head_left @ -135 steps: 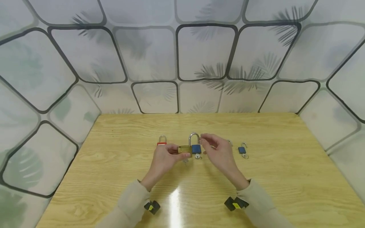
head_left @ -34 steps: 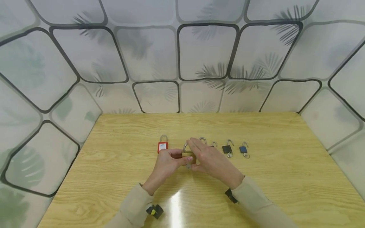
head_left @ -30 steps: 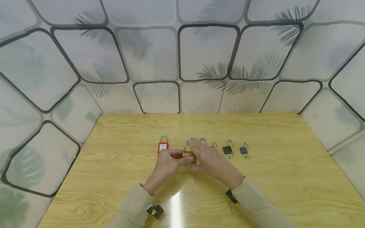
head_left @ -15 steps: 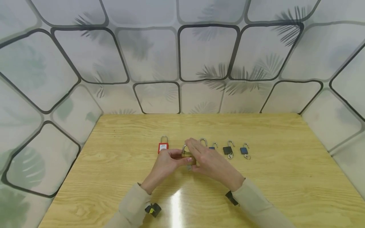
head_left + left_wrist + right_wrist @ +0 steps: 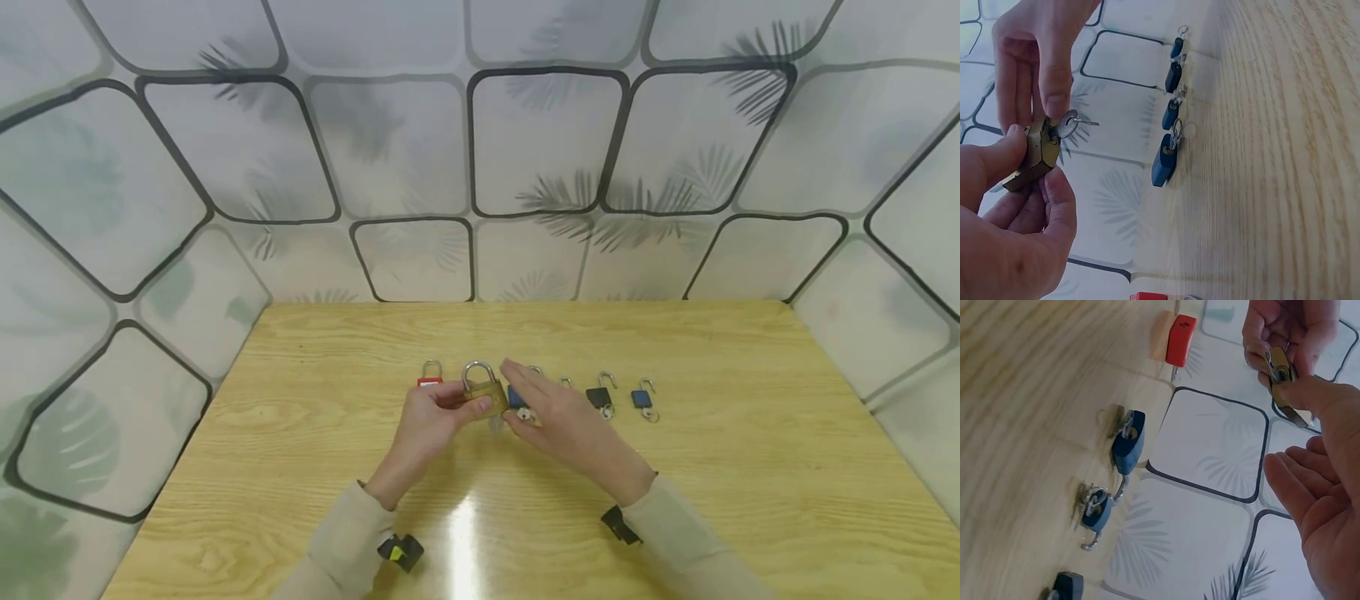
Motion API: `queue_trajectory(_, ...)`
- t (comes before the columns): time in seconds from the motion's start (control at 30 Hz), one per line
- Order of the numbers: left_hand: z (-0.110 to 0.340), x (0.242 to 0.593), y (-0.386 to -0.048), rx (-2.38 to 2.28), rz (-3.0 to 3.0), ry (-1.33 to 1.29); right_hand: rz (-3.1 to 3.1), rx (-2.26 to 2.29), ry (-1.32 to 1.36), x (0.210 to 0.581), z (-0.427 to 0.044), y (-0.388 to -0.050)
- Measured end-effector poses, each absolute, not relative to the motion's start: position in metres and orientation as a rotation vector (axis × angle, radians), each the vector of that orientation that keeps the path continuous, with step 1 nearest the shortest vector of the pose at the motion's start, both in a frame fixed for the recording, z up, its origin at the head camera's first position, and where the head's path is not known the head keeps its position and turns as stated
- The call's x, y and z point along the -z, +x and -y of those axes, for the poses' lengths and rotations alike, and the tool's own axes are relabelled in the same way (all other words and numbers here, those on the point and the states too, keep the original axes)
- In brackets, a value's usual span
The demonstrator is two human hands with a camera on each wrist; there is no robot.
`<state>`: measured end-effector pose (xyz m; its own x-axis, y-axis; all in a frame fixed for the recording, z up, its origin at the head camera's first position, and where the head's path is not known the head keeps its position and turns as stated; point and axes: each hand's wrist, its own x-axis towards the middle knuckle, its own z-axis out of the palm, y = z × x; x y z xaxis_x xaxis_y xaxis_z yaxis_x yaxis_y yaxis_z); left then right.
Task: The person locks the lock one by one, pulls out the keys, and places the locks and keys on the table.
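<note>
Brass lock (image 5: 492, 392) has shifted a little left and tilted since half a second ago; right hand (image 5: 567, 418) has come off its shackle (image 5: 477, 363), partly uncovering the big blue lock (image 5: 1129, 442). Left hand (image 5: 429, 418) pinches the brass lock between thumb and fingers, held above the table (image 5: 337, 483). Right hand is spread, fingers straight, beside the lock's right edge; thumb contact cannot be told. Both shackle ends appear to meet the body. Step in hand, as judged: seating the shackle, probably at its end. Key (image 5: 1067, 124) sits in the underside. Next move, in my judgement, calls for a steady left grip while right finger and thumb narrow on shackle or key to test the seat. Around: red lock (image 5: 1182, 340), shackle looped, partly behind the left hand in the head view; small blue lock (image 5: 1096, 512), mostly behind the right hand there; black lock (image 5: 598, 397) and end blue lock (image 5: 641, 399), shackles swung out, keys attached. Obstruction: none at the brass lock except the right hand's own closeness.
</note>
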<state>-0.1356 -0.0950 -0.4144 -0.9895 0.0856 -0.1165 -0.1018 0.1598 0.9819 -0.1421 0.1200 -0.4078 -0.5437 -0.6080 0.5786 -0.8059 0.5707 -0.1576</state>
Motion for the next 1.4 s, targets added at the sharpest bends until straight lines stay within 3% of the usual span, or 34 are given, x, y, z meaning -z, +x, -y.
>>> queue_trajectory(0.33,0.094,0.41,-0.136,-1.996,-2.278,-0.102,2.315,-1.066,1.078,0.422,-0.119,-0.14)
queue_trajectory(0.93,0.094,0.408,-0.136,-2.029,-2.251,-0.102,2.527,-2.022,0.537,0.431,-0.101,-0.125)
queue_trajectory(1.4,0.092,0.405,-0.134,-2.034,-2.262,-0.135,2.432,-2.122,0.336,0.432,-0.085,-0.121)
